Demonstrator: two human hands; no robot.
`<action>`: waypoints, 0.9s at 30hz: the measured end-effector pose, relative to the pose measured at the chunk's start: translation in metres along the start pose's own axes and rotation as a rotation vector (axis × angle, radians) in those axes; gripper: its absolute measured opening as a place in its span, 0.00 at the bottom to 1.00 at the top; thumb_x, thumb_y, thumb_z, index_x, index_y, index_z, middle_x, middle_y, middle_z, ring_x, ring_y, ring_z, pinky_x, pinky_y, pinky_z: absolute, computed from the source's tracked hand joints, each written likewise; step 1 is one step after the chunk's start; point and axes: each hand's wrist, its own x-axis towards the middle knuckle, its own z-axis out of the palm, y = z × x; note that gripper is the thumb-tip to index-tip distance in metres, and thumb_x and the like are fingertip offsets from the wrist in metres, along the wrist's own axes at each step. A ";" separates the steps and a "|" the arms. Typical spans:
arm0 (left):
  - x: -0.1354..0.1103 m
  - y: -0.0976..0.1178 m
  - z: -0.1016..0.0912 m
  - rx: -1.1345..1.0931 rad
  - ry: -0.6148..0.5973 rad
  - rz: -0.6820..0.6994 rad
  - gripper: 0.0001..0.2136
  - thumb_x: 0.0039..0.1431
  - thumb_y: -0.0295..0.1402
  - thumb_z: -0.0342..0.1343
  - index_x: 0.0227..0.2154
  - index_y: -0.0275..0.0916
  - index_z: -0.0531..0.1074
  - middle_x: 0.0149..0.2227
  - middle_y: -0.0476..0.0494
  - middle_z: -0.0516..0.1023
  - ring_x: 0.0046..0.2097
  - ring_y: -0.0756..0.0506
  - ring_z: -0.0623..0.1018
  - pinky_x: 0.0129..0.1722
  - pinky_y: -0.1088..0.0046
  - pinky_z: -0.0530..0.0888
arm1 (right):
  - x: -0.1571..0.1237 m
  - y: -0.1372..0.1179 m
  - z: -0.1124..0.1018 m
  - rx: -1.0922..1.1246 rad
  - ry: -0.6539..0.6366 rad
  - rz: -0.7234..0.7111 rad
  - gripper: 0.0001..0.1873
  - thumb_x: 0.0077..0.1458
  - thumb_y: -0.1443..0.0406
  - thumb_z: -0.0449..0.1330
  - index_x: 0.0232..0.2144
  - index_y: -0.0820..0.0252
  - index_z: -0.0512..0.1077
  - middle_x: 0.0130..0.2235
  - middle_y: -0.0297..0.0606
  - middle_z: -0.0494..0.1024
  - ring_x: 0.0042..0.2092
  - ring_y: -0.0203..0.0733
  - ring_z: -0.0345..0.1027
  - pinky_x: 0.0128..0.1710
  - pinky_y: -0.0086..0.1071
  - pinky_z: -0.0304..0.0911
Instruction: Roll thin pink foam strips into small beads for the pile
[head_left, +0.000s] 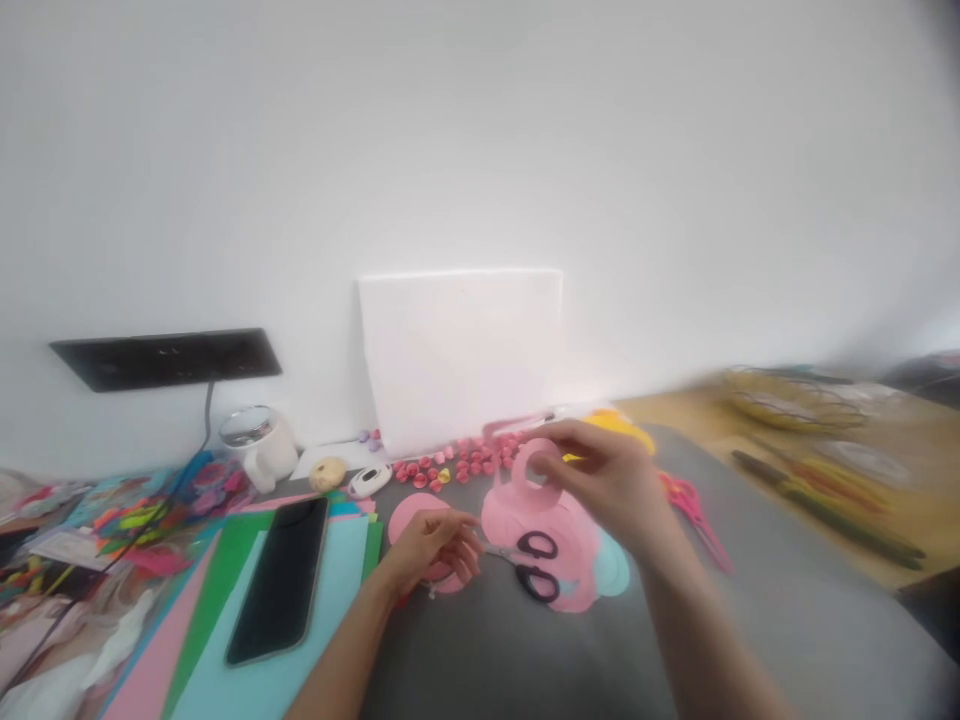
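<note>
My right hand (604, 480) is raised over the mat, its thumb and fingers pinching a curled pink paper strip (525, 492). The loose end of the strip loops up to the left. My left hand (435, 548) rests above pink paper circles (414, 512), with its fingers loosely bent and apart and nothing seen in them. Between the hands lie scissors with black handles (538, 565), partly on a pile of pink paper pieces (574, 590). Light blue paper circles (613, 568) show at the right of that pile.
Several red rolled paper flowers (420, 475) lie before a white board (461, 360) against the wall. A phone (279, 580) rests on coloured sheets (199, 600), near a white mug (262, 450). Pink scissors (697, 515) lie right on the grey mat (795, 600).
</note>
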 end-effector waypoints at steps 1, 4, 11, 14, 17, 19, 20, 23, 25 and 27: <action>0.000 0.000 0.001 -0.032 -0.009 -0.015 0.27 0.49 0.54 0.53 0.38 0.32 0.73 0.31 0.33 0.79 0.27 0.43 0.78 0.25 0.69 0.73 | -0.001 0.000 0.001 0.004 -0.022 0.013 0.06 0.45 0.65 0.60 0.28 0.58 0.76 0.29 0.36 0.78 0.30 0.38 0.70 0.25 0.27 0.66; 0.001 -0.001 0.002 -0.154 -0.066 -0.001 0.32 0.50 0.59 0.46 0.42 0.34 0.72 0.35 0.32 0.78 0.32 0.40 0.79 0.29 0.64 0.74 | -0.003 0.007 0.013 0.030 -0.128 0.063 0.08 0.46 0.67 0.58 0.31 0.59 0.76 0.31 0.36 0.78 0.31 0.38 0.70 0.26 0.26 0.66; -0.003 0.003 -0.004 -0.210 -0.079 0.140 0.39 0.42 0.63 0.47 0.50 0.38 0.69 0.35 0.35 0.77 0.35 0.40 0.77 0.32 0.62 0.74 | -0.012 0.035 0.061 -0.094 -0.391 0.193 0.09 0.43 0.70 0.54 0.28 0.59 0.74 0.26 0.32 0.76 0.28 0.36 0.67 0.23 0.24 0.58; -0.005 0.007 -0.004 -0.187 -0.075 0.126 0.32 0.41 0.51 0.62 0.50 0.39 0.70 0.37 0.37 0.76 0.34 0.42 0.76 0.33 0.63 0.75 | -0.012 0.040 0.068 -0.263 -0.381 0.198 0.04 0.43 0.69 0.56 0.23 0.60 0.72 0.22 0.32 0.73 0.24 0.35 0.63 0.20 0.24 0.52; -0.003 0.009 -0.002 -0.196 -0.038 0.111 0.23 0.42 0.39 0.66 0.44 0.38 0.74 0.36 0.40 0.76 0.33 0.45 0.75 0.35 0.64 0.75 | -0.010 0.041 0.067 -0.285 -0.401 0.144 0.05 0.46 0.67 0.56 0.22 0.60 0.71 0.22 0.32 0.73 0.24 0.34 0.63 0.22 0.25 0.52; -0.001 0.008 -0.001 -0.215 0.004 0.125 0.17 0.44 0.35 0.66 0.40 0.37 0.76 0.34 0.41 0.76 0.32 0.47 0.74 0.34 0.66 0.74 | -0.007 0.042 0.064 -0.291 -0.434 0.126 0.06 0.46 0.65 0.57 0.22 0.60 0.71 0.23 0.32 0.74 0.24 0.35 0.64 0.22 0.25 0.53; 0.000 0.007 -0.001 -0.228 0.036 0.137 0.15 0.45 0.34 0.65 0.38 0.36 0.77 0.32 0.42 0.76 0.32 0.47 0.74 0.33 0.68 0.74 | -0.006 0.043 0.062 -0.289 -0.441 0.125 0.06 0.46 0.64 0.58 0.22 0.60 0.71 0.23 0.33 0.74 0.24 0.36 0.64 0.22 0.26 0.53; 0.002 0.005 -0.004 -0.283 0.166 0.180 0.09 0.45 0.32 0.65 0.31 0.34 0.78 0.28 0.43 0.77 0.30 0.49 0.73 0.31 0.72 0.72 | 0.000 0.051 0.058 -0.190 -0.398 0.144 0.07 0.48 0.63 0.57 0.24 0.61 0.72 0.24 0.35 0.76 0.26 0.38 0.68 0.24 0.27 0.59; 0.003 0.005 -0.007 -0.313 0.223 0.203 0.08 0.45 0.33 0.65 0.27 0.33 0.78 0.27 0.44 0.76 0.28 0.50 0.72 0.30 0.74 0.71 | 0.004 0.061 0.057 -0.094 -0.331 0.185 0.08 0.50 0.63 0.55 0.26 0.61 0.72 0.25 0.36 0.76 0.27 0.38 0.70 0.27 0.29 0.63; 0.003 0.006 -0.009 -0.328 0.248 0.212 0.08 0.45 0.33 0.65 0.25 0.32 0.77 0.26 0.43 0.76 0.28 0.50 0.72 0.28 0.75 0.70 | 0.008 0.072 0.058 0.009 -0.273 0.226 0.08 0.51 0.64 0.55 0.29 0.61 0.72 0.27 0.37 0.77 0.26 0.38 0.71 0.29 0.31 0.66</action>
